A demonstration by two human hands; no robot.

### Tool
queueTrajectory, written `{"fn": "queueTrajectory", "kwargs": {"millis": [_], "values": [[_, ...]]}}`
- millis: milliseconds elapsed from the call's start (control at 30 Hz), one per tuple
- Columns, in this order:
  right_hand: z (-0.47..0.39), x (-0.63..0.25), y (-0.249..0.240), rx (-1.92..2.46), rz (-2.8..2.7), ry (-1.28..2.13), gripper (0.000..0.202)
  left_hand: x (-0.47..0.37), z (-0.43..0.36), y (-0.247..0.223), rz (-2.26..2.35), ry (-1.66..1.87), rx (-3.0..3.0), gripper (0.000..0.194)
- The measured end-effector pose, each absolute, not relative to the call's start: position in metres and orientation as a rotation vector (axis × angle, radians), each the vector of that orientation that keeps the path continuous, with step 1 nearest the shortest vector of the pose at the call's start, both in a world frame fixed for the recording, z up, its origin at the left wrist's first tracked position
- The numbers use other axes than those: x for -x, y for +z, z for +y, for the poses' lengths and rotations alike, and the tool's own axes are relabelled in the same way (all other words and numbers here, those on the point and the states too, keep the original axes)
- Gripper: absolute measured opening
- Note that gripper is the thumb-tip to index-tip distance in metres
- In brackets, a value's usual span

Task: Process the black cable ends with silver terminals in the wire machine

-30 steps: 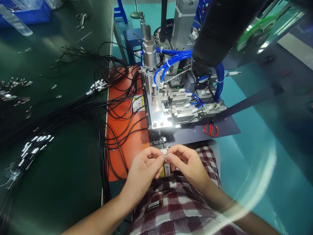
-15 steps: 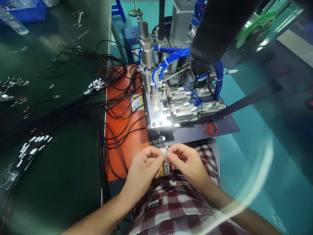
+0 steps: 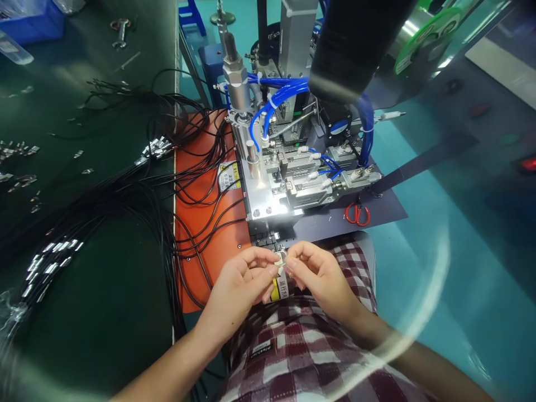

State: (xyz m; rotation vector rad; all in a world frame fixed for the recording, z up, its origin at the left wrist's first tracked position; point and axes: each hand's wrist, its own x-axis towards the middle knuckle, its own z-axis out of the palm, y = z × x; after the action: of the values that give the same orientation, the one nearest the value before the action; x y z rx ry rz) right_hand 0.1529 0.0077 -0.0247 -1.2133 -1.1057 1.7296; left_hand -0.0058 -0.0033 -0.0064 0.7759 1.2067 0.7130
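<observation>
My left hand is closed in a pinch, thumb against forefinger, at the near edge of the machine. My right hand pinches in the same way just beside it, the fingertips nearly meeting. A thin greenish strand, which looks like a fine wire, spans the small gap between the fingertips. Something small and whitish shows by the left fingertips; its kind is too small to tell. Right behind the hands stands the bench machine, with metal blocks and blue air tubes. A yellow-and-white label shows below the fingers.
Black cables with shiny metal ends run across the dark table and the orange plate. Red-handled scissors lie right of the machine. Farther off are a wrench, a blue bin and a green-rimmed reel.
The view has shifted slightly, so the machine and table sit a little farther left. My fingertips have parted slightly, and the thin strand between them shows more clearly.
</observation>
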Motion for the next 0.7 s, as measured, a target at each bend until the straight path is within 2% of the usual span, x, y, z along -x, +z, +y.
{"fn": "queueTrajectory", "kwargs": {"millis": [233,400,500,700], "values": [[0.013,-0.158,-0.027,1.187,-1.118,1.679,0.02,0.012,0.002,0.002,1.275,0.573,-0.996,0.016],[0.026,-0.154,-0.034,1.142,-1.08,1.743,0.023,0.017,0.002,-0.01,1.487,0.797,-1.671,0.01],[0.034,-0.152,-0.044,1.178,-1.058,1.725,0.025,0.022,0.01,-0.02,1.42,0.794,-2.09,0.016],[0.045,-0.15,-0.059,1.231,-1.022,1.702,0.025,0.031,0.025,-0.036,1.266,0.753,-2.253,0.026]]}}
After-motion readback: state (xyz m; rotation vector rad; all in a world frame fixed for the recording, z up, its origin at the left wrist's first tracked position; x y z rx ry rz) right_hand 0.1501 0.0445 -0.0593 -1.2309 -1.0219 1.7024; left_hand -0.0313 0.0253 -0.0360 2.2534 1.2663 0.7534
